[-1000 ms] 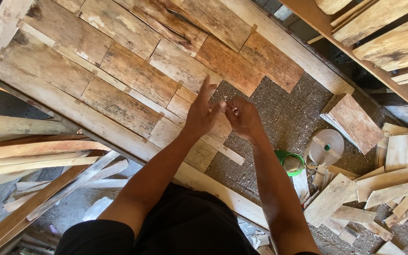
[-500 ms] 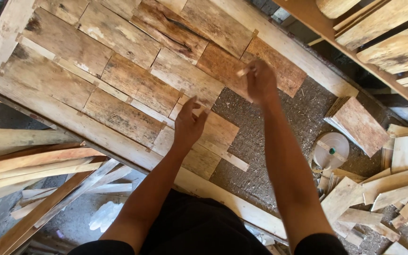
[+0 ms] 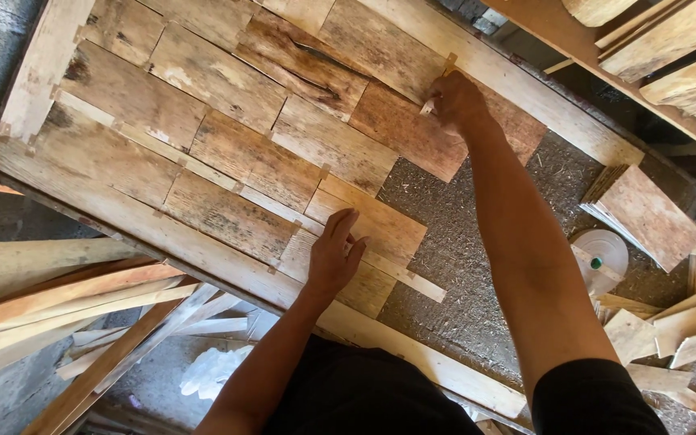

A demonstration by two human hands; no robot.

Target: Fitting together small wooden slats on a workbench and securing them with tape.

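1. While the left hand (image 3: pixel 333 256) lies flat near the lower middle of the frame, its fingers (image 3: pixel 344 224) are stretched out and slightly apart, pressing on a pale wooden tile (image 3: pixel 380 225) at the edge of the laid pattern.
2. Reaching to the upper middle of the frame, the right hand (image 3: pixel 454 102) has its fingers curled together, pinching a small pale wooden sliver (image 3: pixel 428 105) at the seam between a reddish tile (image 3: pixel 404 129) and the long border plank (image 3: pixel 525 97).
3. A wooden frame (image 3: pixel 42 72) fills the upper left and centre of the picture, packed with rough rectangular tiles set in staggered rows, with thin strips (image 3: pixel 412 278) between rows.
4. To the right of the laid tiles, a bare patch of grey-brown backing board (image 3: pixel 461 266) shows, speckled with sawdust.
5. At the right edge, a loose stack of tiles (image 3: pixel 646 213) sits tilted, just above a white roll of tape (image 3: pixel 602 254) with a green centre.
6. Scrap offcuts (image 3: pixel 670 330) are heaped in the lower right corner.
7. Long pale boards (image 3: pixel 50 298) lie fanned out at the lower left, below the frame.
8. Something white and crumpled (image 3: pixel 215 370) lies on the floor near the bottom, just left of the person's dark clothing (image 3: pixel 364 395).
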